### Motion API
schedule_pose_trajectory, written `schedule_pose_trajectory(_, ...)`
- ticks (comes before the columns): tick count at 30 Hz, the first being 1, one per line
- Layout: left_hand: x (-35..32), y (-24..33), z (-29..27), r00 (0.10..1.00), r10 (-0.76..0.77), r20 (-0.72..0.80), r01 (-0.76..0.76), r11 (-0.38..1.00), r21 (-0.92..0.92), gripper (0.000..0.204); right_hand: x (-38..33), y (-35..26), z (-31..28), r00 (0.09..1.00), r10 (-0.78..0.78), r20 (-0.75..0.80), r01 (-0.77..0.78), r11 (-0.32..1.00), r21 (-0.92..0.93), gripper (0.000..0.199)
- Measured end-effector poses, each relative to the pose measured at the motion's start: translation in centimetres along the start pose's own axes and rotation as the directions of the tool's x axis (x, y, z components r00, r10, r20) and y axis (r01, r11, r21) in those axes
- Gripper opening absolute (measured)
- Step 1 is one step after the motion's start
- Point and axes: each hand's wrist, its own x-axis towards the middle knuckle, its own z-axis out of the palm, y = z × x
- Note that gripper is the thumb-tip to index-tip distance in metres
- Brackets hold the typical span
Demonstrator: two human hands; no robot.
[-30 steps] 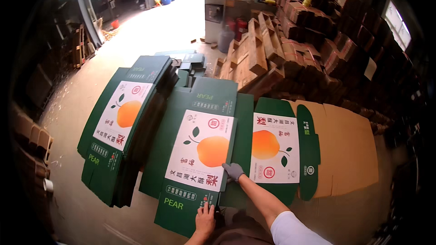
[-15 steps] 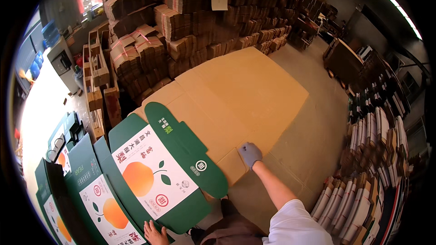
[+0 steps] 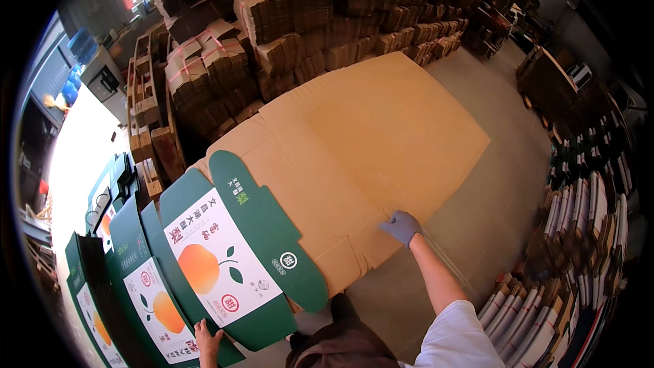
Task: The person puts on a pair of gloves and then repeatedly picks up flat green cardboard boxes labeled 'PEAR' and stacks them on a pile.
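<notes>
My bare left hand point(image 3: 208, 342) is at the near edge of a flat green carton blank point(image 3: 262, 327) with a white panel and an orange pear print. Its fingers are apart, with the thumb spread towards the printed panel. My right hand point(image 3: 402, 227), in a grey glove, is over the near right edge of a large plain brown cardboard sheet point(image 3: 402, 129). Its fingers point left over the sheet and hold nothing that I can see. The green blank lies across the sheet's left part.
A second printed green carton piece point(image 3: 146, 293) lies left of the blank, with more green cartons beyond. Tall bundles of folded cardboard point(image 3: 293, 20) are piled at the back, near a wooden pallet point(image 3: 146, 95). Stacked carton bundles point(image 3: 521, 313) stand on the right.
The view has shifted slightly. My right hand has moved away from the green blank along the sheet's edge, and its closed fingers have straightened. My left hand stays by the blank's near edge.
</notes>
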Motion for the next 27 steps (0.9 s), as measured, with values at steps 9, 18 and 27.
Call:
schedule_pose_trajectory(9,-0.1,-1.4,0.1,0.987,0.021,-0.161,-0.04,0.992,-0.118,0.067,-0.8,0.7,0.7,0.985,-0.052,0.162,0.028,0.989,0.148,0.039)
schedule_pose_trajectory(18,-1.2,-3.8,0.9,0.959,0.011,-0.282,-0.088,0.961,-0.26,0.057,-22.7,-19.9,-14.4,0.923,-0.306,-0.235,0.358,0.906,0.228,0.019)
schedule_pose_trajectory(27,-1.3,-6.5,1.0,0.971,0.088,-0.224,-0.165,0.92,-0.355,0.059,-55.2,-44.1,-22.2,0.732,-0.663,-0.153,0.592,0.732,-0.339,0.021)
